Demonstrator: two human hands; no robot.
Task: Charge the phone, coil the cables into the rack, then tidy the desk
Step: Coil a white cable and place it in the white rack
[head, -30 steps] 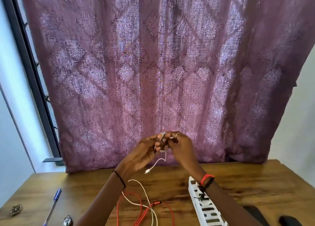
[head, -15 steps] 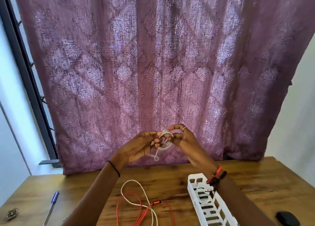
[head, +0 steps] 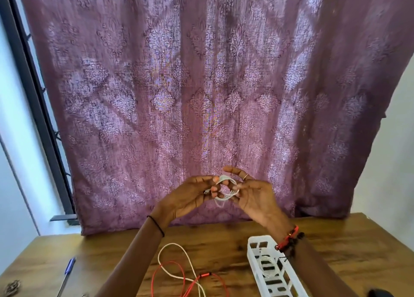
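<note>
A small coil of white cable (head: 226, 190) is held up in the air in front of the curtain. My left hand (head: 190, 197) pinches the coil's left side with its fingertips. My right hand (head: 253, 193) pinches its right side, with the index finger raised above the loop. Below them on the wooden desk (head: 224, 240) a white slotted rack (head: 271, 272) lies at the right, partly behind my right wrist. A red cable (head: 170, 274) and another white cable (head: 177, 261) lie loose on the desk in the middle.
A blue pen (head: 67, 274) lies at the desk's left. A small metal object (head: 12, 286) sits at the bottom left corner. A dark rounded object (head: 380, 293) shows at the bottom right edge. A purple patterned curtain (head: 201, 95) hangs behind the desk.
The dangling end of the white cable has been wound in, and the loop is now a tighter coil between both hands. The view has tilted slightly upward.
</note>
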